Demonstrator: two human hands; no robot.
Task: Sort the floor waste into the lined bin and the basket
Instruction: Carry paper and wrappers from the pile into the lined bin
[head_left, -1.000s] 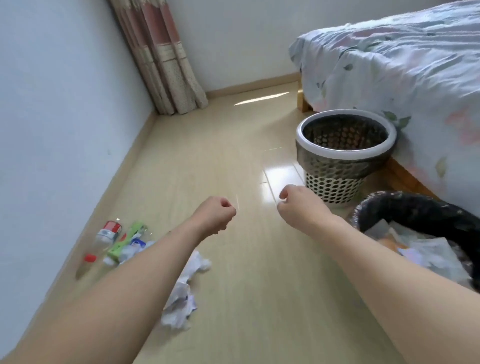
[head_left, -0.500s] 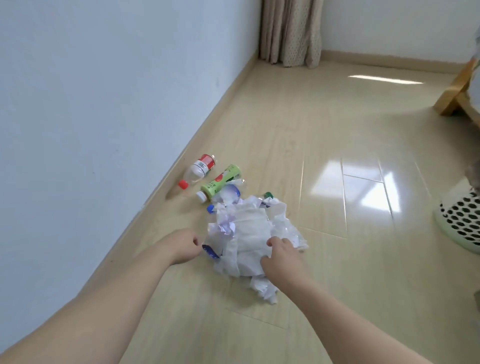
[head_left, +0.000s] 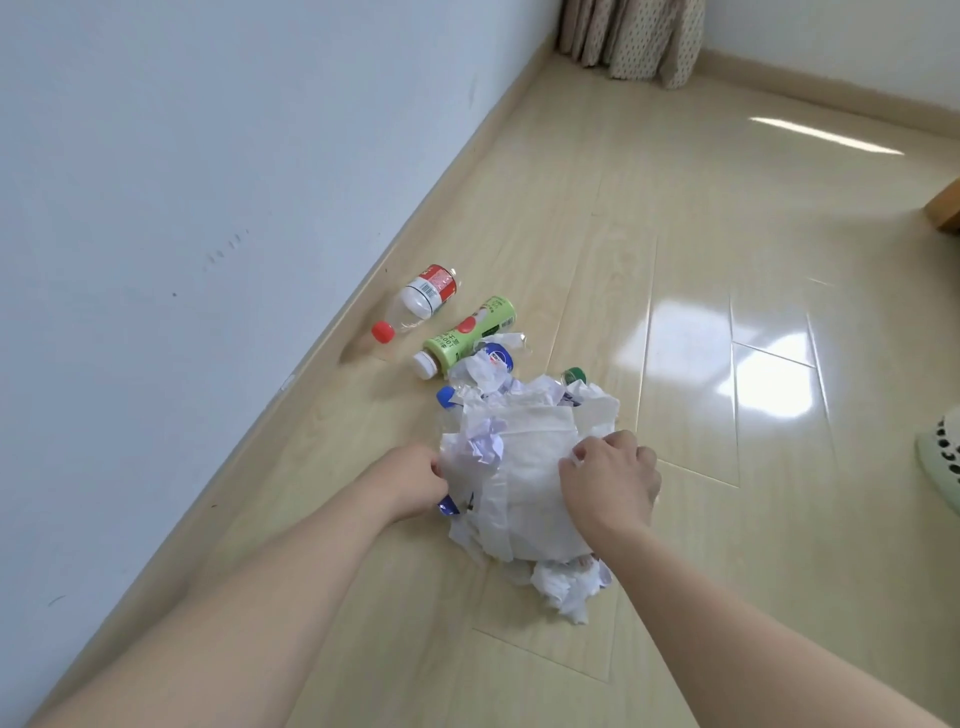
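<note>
A heap of crumpled white paper and tissue (head_left: 524, 467) lies on the wooden floor by the wall. My left hand (head_left: 410, 483) grips the heap's left side with curled fingers. My right hand (head_left: 610, 478) grips its right side, fingers bent into the paper. Behind the heap lie a clear bottle with a red cap and red label (head_left: 415, 304), a green-labelled bottle with a white cap (head_left: 467, 335), a crushed bottle with a blue cap (head_left: 485, 369) and a green cap (head_left: 574, 375). Only the perforated foot of the basket (head_left: 940, 465) shows at the right edge. The lined bin is out of view.
The white wall and its skirting (head_left: 322, 332) run along the left. A patterned curtain (head_left: 634, 41) hangs in the far corner. A wooden bed leg (head_left: 948, 205) juts in at the right edge. Glossy floorboards stretch between the heap and the basket.
The view swung from the basket and bin down to the floor waste. Both hands, held as fists in the air a second ago, came down and now grip the paper heap from both sides.
</note>
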